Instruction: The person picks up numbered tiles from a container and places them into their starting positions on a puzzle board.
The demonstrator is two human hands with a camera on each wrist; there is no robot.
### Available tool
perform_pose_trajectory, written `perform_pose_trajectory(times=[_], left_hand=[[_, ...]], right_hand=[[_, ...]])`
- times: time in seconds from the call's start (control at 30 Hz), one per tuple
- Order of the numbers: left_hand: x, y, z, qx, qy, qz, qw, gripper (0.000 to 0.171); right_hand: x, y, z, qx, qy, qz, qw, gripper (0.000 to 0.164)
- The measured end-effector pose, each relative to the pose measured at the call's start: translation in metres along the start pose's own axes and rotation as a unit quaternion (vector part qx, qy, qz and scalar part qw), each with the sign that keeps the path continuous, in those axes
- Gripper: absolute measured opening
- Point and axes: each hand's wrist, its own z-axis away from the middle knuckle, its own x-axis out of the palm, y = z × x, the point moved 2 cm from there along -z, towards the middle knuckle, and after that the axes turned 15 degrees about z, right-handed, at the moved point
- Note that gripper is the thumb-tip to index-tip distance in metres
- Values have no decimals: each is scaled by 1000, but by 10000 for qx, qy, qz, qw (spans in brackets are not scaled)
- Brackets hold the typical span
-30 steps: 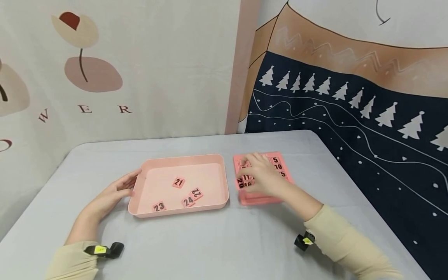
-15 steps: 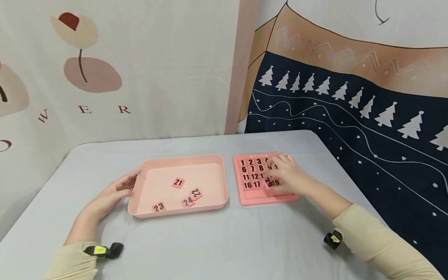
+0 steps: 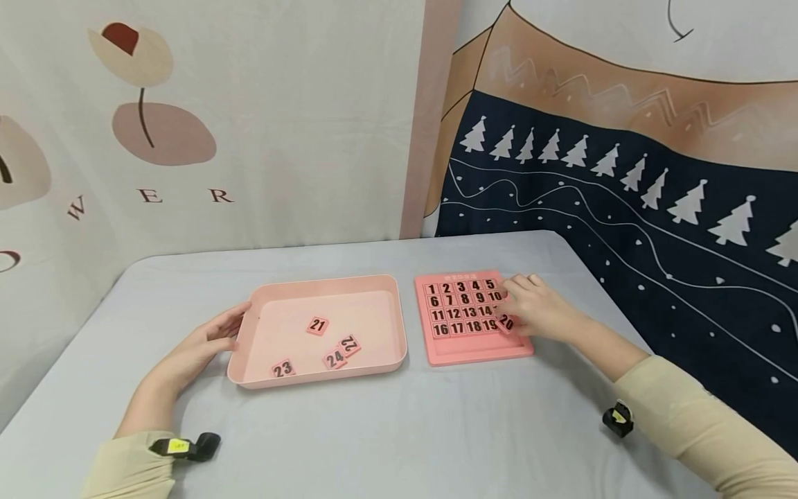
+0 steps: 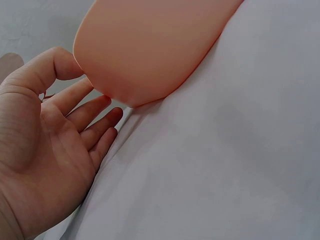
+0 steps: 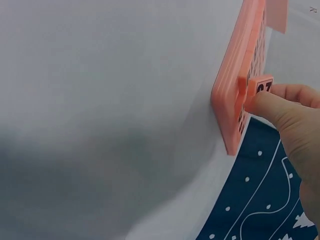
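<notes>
My right hand [image 3: 537,308] pinches a small pink number tile [image 3: 506,324] marked 20 between thumb and fingers. It holds the tile, slightly tilted, at the right end of the fourth row of a pink number board [image 3: 474,351]. In the right wrist view the tile [image 5: 260,86] stands out from the board's face beside the thumb. Tiles 1 to 14 and 16 to 19 show in rows; the spot after 14 is partly covered by fingers. At the left, my left hand [image 3: 196,346] touches the end of a pink tray [image 3: 324,283], its fingers [image 4: 80,97] loosely extended against the corner.
Inside the tray lie tile 21 [image 3: 318,326], tile 22 [image 3: 350,344], tile 24 [image 3: 335,358] and tile 23 [image 3: 283,368]. A bare strip runs along the board's near side. Grey-white cloth [image 3: 374,436] covers the table; printed curtains [image 3: 312,138] hang behind it.
My right hand has moved rightward across the board with tile 20, from the left columns to the right end of the fourth row. The left hand and tray have stayed put.
</notes>
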Motion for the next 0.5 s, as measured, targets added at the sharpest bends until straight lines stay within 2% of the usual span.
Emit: perform_pose_trajectory(times=[0.5], left_hand=[[-2,-3,-1,30,-26,12,10000,66]], right_hand=[[7,0,0,-103,-272,-374,9989,36]])
